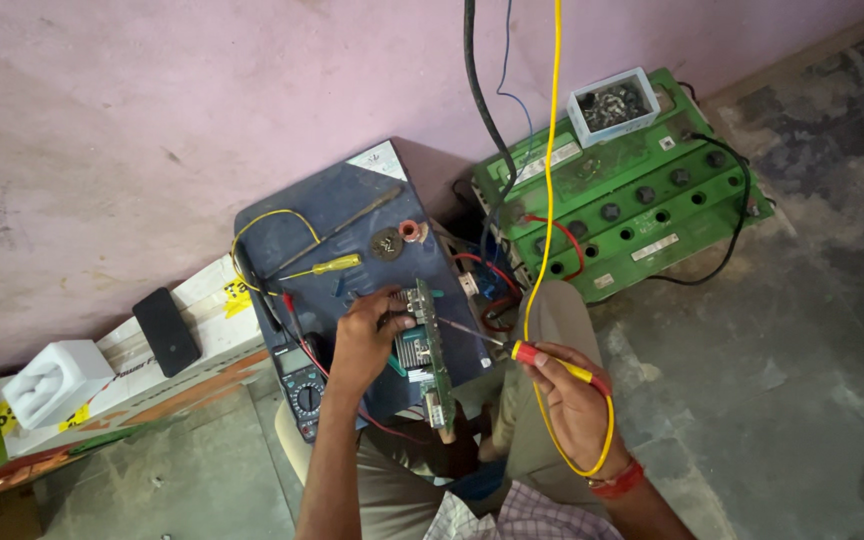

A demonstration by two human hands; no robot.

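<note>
My left hand (367,335) grips a green circuit board (428,362), held on edge over a dark blue metal case (332,215). My right hand (570,400) holds a soldering iron (542,357) with a red and yellow handle. Its thin tip points left and reaches the board's right side. The iron's yellow cord (550,180) loops around my right wrist and runs up out of the frame.
On the blue case lie a yellow-handled screwdriver (327,266), a long rod, a round metal part and a solder spool (411,232). A multimeter (302,385) sits below left. A green battery (632,195) carries a box of screws (612,105). A black phone (166,331) lies on a carton.
</note>
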